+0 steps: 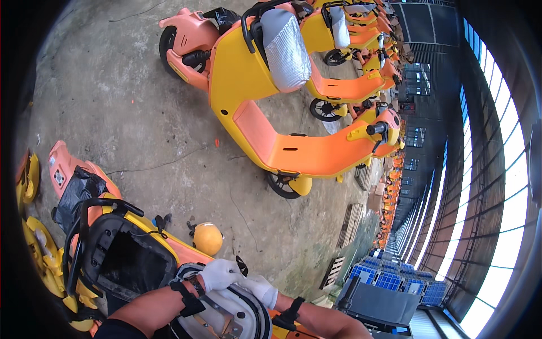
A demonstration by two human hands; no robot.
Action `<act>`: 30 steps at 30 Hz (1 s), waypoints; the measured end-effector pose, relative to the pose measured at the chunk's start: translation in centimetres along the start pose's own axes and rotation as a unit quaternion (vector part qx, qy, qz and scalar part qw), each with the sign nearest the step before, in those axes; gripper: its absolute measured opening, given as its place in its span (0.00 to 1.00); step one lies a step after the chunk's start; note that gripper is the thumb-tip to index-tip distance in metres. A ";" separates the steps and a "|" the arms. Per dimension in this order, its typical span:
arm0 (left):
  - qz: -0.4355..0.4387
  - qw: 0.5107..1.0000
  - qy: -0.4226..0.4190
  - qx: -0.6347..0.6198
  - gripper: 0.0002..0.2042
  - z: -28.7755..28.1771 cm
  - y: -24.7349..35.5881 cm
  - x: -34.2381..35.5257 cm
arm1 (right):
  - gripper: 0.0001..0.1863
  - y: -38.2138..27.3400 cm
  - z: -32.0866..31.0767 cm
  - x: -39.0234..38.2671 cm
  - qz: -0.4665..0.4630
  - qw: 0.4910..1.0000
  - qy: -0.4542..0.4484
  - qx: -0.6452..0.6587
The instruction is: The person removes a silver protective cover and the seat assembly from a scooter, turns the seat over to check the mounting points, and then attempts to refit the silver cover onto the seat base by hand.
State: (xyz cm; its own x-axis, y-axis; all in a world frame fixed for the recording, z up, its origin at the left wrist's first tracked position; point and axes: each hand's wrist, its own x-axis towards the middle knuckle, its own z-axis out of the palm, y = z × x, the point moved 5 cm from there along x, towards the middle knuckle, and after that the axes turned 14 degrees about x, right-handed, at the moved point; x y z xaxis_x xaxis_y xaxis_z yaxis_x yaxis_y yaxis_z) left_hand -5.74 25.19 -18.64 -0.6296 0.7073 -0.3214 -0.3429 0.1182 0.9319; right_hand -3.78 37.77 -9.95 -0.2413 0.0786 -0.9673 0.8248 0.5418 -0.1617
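Observation:
In white gloves, my left hand (220, 274) and my right hand (261, 291) meet at the far rim of a pale, hollow shell (214, 316) with a black edge, which looks like the underside of a scooter seat. The fingers of both hands are bent closed. A small black part (241, 265) sticks up between them; which hand grips it is hard to tell. Metal brackets show inside the shell. To its left, a yellow and orange scooter (148, 234) has its black storage compartment (127, 263) uncovered, beside a black grab rail (84, 226).
A yellow round part (208, 239) lies on the concrete floor (169, 141) beyond the scooter. Another scooter (243, 79) with a silver-wrapped seat stands ahead. Yellow panels (48, 248) are piled at far left. Pallets (333, 273) and blue crates (395, 271) stand right.

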 end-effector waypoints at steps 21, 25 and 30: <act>0.038 0.993 -0.103 -0.051 0.10 -0.6 -0.8 -0.3 | 0.21 -4.0 0.9 -0.9 -0.169 0.946 -0.023 -0.274; 0.020 0.994 -0.103 -0.030 0.11 -0.6 -0.2 0.3 | 0.20 -4.3 0.3 -0.5 -0.117 0.966 -0.019 -0.229; -0.003 0.991 -0.130 0.043 0.10 -0.8 0.8 0.2 | 0.19 -3.2 0.4 -0.5 -0.111 0.972 0.020 -0.208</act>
State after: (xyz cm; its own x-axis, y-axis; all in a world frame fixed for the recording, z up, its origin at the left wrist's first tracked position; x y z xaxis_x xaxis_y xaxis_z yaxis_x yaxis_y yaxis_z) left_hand -6.72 24.88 -18.14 -0.4224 0.8609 -0.2836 -0.2788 0.1744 0.9444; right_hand -6.12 35.65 -9.07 -0.4165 -0.0510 -0.9077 0.4739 0.8399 -0.2646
